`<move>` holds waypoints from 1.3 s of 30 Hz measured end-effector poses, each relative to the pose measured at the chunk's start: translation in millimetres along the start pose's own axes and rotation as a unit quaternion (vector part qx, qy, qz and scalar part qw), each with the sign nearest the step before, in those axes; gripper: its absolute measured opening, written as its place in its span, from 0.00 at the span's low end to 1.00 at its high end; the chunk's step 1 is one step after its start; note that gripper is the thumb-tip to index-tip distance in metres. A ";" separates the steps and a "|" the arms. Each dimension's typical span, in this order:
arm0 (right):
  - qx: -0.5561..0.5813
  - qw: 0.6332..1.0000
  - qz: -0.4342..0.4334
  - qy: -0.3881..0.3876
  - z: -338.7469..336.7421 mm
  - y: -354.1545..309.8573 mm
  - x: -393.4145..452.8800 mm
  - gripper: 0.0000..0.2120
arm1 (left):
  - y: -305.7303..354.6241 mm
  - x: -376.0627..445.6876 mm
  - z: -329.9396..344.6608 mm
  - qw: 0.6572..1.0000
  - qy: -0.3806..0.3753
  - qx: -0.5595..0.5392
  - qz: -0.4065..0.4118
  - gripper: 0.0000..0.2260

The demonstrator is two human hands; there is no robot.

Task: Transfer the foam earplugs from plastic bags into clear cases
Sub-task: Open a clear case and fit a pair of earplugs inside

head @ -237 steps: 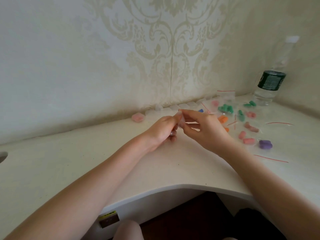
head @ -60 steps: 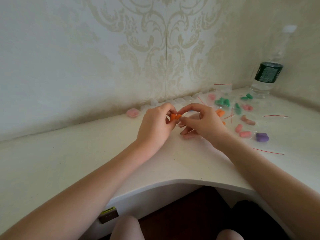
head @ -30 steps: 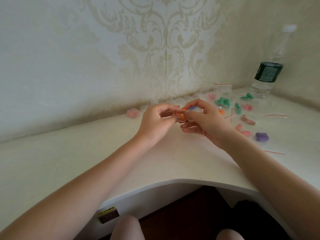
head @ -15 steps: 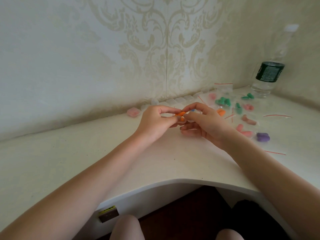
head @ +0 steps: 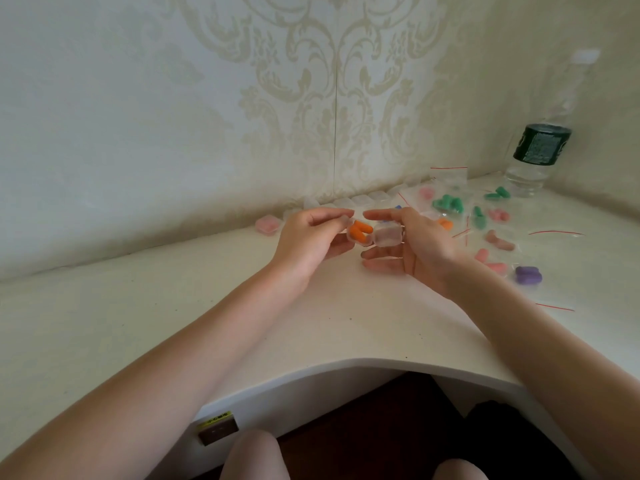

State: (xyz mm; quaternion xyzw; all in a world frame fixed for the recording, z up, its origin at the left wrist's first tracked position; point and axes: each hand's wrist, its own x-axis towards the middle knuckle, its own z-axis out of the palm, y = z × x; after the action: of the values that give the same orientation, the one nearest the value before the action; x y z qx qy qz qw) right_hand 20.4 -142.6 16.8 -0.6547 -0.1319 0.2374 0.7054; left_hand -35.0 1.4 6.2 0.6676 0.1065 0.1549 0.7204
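Above the surface, both hands pinch an open case; tilting toward six o'clock could spill the orange earplugs.

**Bare to the elbow**

My left hand and right hand wear nothing: no rings, no watch, no sleeves on either forearm. My fingers are slim, nails short and unpainted. Below, my knees are bare too.

Soft, even daylight here, slightly hazy, with a washed-out look across the wall. Shadows stay faint on the desk. Wide-angle bending curves the edges, the bottle top bleaches into glare, and the distant corner blurs.
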 end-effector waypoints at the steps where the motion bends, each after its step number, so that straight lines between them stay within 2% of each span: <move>1: -0.011 1.000 -0.002 0.005 0.2 -0.3 -0.2 0.17 | -0.1 0.7 -0.3 1.000 -0.002 -0.009 -0.013 0.06; 8: -0.038 0.998 -0.007 0.056 1.2 1.0 4.6 0.14 | -4.4 0.3 1.5 0.996 -0.004 -0.042 -0.075 0.08; 13: -0.116 0.991 -0.032 0.061 0.9 6.4 5.5 0.16 | -6.8 1.0 3.2 0.994 -0.016 -0.045 -0.100 0.08; 16: -0.180 0.977 -0.089 0.076 2.0 6.6 -1.2 0.14 | -3.5 1.2 3.8 0.989 -0.029 -0.064 -0.128 0.06; 19: -0.195 0.965 -0.154 0.081 3.0 5.7 -6.1 0.17 | -2.5 -0.2 3.2 0.989 -0.043 -0.061 -0.130 0.03; 24: -0.226 0.952 -0.171 0.119 3.4 7.3 -2.4 0.21 | -3.8 -1.3 1.9 0.990 -0.042 -0.051 -0.127 0.05; 31: -0.271 0.911 -0.242 0.195 1.1 10.0 -0.9 0.19 | 0.6 -0.8 3.1 0.980 -0.011 -0.134 -0.148 0.04; 33: -0.278 0.908 -0.257 0.181 -2.7 8.2 -1.3 0.15 | 1.2 1.2 1.7 0.978 0.004 -0.145 -0.148 0.06; 35: -0.320 0.902 -0.263 0.124 -3.6 9.4 -3.1 0.11 | 1.5 2.2 0.4 0.979 0.015 -0.143 -0.146 0.09; 37: -0.367 0.886 -0.266 0.100 -2.5 12.4 -3.2 0.10 | 2.1 2.5 0.1 0.979 0.025 -0.149 -0.135 0.06; 39: -0.365 0.888 -0.262 0.101 -1.3 13.9 -1.3 0.10 | 3.3 2.6 -0.1 0.981 0.032 -0.153 -0.116 0.02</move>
State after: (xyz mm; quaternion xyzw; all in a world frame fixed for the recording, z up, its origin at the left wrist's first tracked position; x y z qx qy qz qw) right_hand 17.7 -144.0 3.1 -0.8280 -0.3038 -0.0885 0.4630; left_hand -32.8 2.6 9.6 0.5274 0.1814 0.1058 0.8232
